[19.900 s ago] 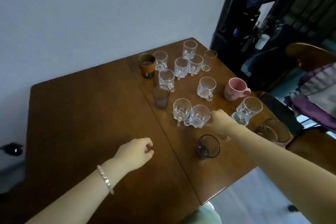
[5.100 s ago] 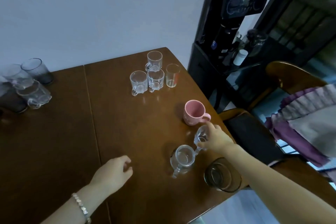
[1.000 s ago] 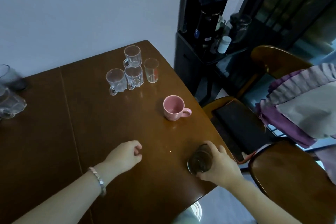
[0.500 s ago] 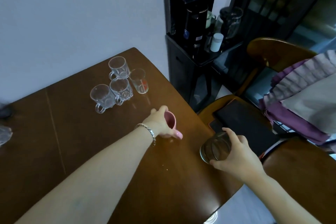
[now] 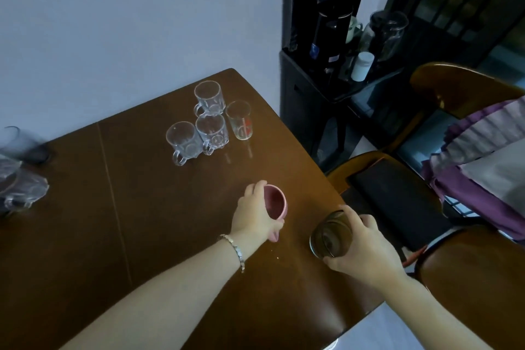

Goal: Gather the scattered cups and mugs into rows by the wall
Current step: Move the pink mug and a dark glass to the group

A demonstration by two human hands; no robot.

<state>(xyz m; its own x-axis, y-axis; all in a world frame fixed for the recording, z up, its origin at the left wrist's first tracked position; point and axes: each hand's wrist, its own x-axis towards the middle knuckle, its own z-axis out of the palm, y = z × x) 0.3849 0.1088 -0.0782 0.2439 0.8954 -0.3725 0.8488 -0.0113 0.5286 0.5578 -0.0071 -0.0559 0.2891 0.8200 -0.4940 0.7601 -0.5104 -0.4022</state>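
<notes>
Both hands gripping cups on wooden table (image 5: 142,236).
My left hand (image 5: 255,217) wraps the pink mug (image 5: 275,204); my right hand (image 5: 360,247) clasps the brown glass (image 5: 329,234), just right of that mug. Clear glass mugs (image 5: 204,125) stand beyond it, nearer the wall.

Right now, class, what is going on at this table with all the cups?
A person is tidying drinkware on a wooden table. The left hand grips a pink mug, and the right hand holds a dark tinted glass near the table's right edge. Three clear glass mugs and a small tumbler stand clustered by the wall. More glassware sits blurred at the far left.
</notes>
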